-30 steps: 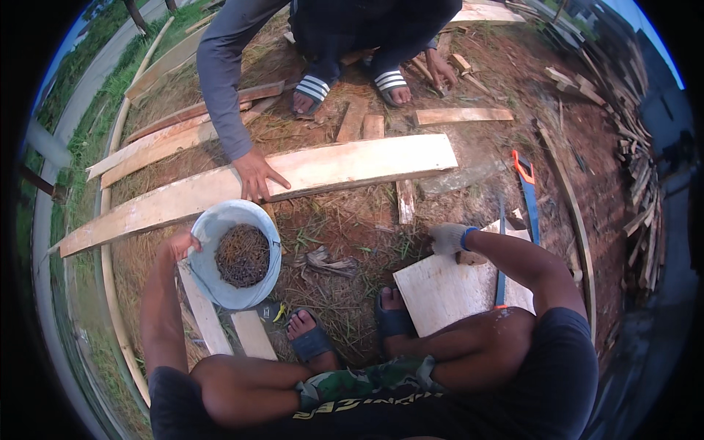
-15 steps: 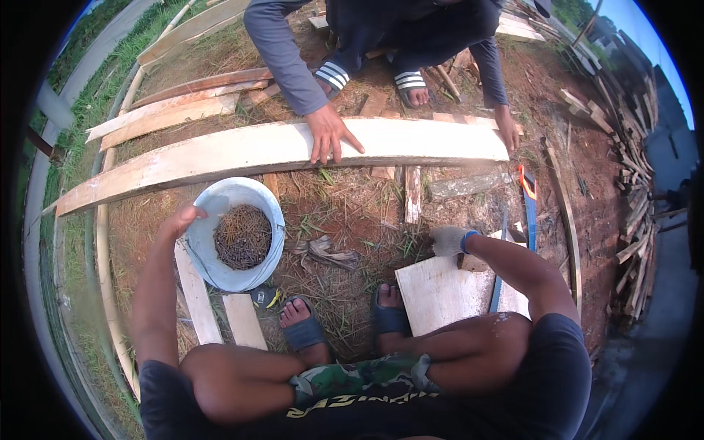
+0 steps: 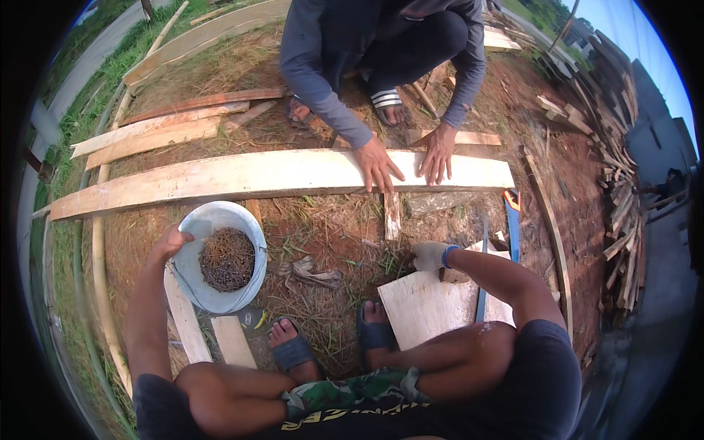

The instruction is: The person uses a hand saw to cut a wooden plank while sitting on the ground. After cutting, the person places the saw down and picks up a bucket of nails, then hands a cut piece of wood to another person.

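Note:
My left hand (image 3: 173,240) grips the left rim of a pale blue-white bucket (image 3: 254,280), which tilts toward me. Inside it lies a heap of brownish nails (image 3: 227,259). My right hand (image 3: 429,257), in a light knitted glove with a blue cuff, is low over the ground by the far edge of a plywood piece (image 3: 411,308); its fingers are hard to make out. A small wood block (image 3: 455,276) shows under that wrist. Beyond the bucket lies a long pale plank (image 3: 249,172). A co-worker's two hands (image 3: 378,163) press on its top.
A handsaw with an orange and blue handle (image 3: 512,220) lies right of the plywood, and a metal blade (image 3: 482,282) crosses the plywood. Short boards (image 3: 235,342) lie below the bucket. Stacked scrap wood (image 3: 622,213) lines the right side. The co-worker crouches opposite.
The co-worker's hands have come together on the plank, the one from its right end moving inward. My view has shifted slightly; my left hand still holds the bucket.

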